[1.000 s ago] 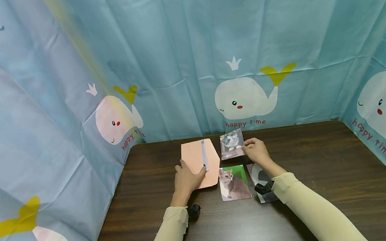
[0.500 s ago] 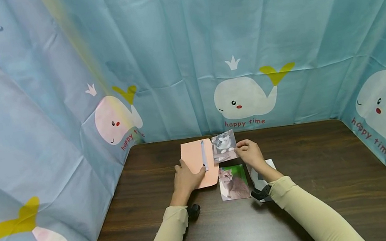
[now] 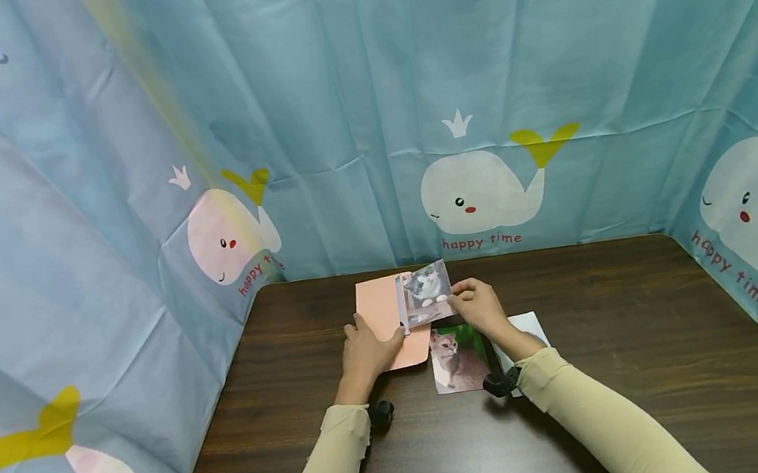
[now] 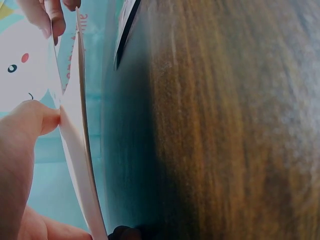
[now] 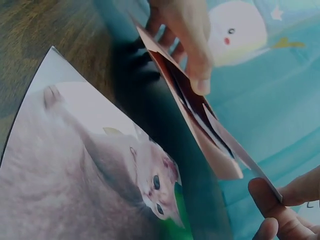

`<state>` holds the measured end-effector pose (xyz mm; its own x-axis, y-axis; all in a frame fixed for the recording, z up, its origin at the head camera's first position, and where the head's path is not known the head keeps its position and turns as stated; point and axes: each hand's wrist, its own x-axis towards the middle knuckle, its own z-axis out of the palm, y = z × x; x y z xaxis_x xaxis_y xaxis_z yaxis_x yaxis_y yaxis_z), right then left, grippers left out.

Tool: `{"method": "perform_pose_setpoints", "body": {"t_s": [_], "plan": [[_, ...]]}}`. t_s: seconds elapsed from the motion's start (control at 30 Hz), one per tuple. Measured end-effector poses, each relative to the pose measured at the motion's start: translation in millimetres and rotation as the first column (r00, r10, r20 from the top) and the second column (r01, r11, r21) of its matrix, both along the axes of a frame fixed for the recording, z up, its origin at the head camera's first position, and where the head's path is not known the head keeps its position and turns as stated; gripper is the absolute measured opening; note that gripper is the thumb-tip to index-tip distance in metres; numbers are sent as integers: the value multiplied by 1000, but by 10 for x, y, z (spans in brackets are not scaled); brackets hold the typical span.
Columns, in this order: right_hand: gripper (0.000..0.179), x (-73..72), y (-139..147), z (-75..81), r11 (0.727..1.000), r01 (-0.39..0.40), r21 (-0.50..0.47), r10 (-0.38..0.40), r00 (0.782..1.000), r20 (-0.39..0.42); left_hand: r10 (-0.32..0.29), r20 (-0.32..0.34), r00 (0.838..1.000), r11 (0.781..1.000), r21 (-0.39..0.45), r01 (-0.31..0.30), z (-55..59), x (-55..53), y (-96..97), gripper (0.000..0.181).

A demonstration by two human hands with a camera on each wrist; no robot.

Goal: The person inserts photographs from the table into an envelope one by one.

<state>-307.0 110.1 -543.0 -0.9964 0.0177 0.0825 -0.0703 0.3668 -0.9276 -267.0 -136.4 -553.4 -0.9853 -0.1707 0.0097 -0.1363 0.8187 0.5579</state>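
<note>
My left hand (image 3: 366,353) grips a peach paper envelope (image 3: 377,307), thumb on top near its opening and fingers underneath. The right wrist view shows the envelope's mouth (image 5: 187,102) gaping, with paper edges inside. Thumb and fingers of my right hand (image 3: 481,309) pinch the right edge of a photo of a grey-and-white cat (image 3: 428,293). This photo lies over the envelope's flap, its left edge right at the mouth. In the left wrist view the envelope (image 4: 75,145) is seen edge-on, raised off the table, between the left thumb and fingers.
A photo of a light-furred kitten on green (image 3: 461,368) lies on the dark wooden table (image 3: 632,329) just below the envelope. Beside it, a white-edged photo (image 3: 529,326) is partly covered by my right forearm. A blue whale-print curtain (image 3: 361,214) stands behind the table.
My right hand has carried the grey-and-white cat photo leftward, from beside the envelope to over its flap and up to the mouth. The left hand and envelope have stayed in place.
</note>
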Motion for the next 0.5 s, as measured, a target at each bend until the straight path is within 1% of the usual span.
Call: {"method": "perform_pose_setpoints", "body": {"t_s": [0.23,0.5], "plan": [[26,-43,-64,-80,1000,-11,-2,11,1000,7,-5,-3,1000,1000,18,5,-1,10,0,116],[28,-55,-160,-89,1000,-25,-3,25,999,26,-7,-5,1000,1000,24,7,-10,1,-7,118]]}}
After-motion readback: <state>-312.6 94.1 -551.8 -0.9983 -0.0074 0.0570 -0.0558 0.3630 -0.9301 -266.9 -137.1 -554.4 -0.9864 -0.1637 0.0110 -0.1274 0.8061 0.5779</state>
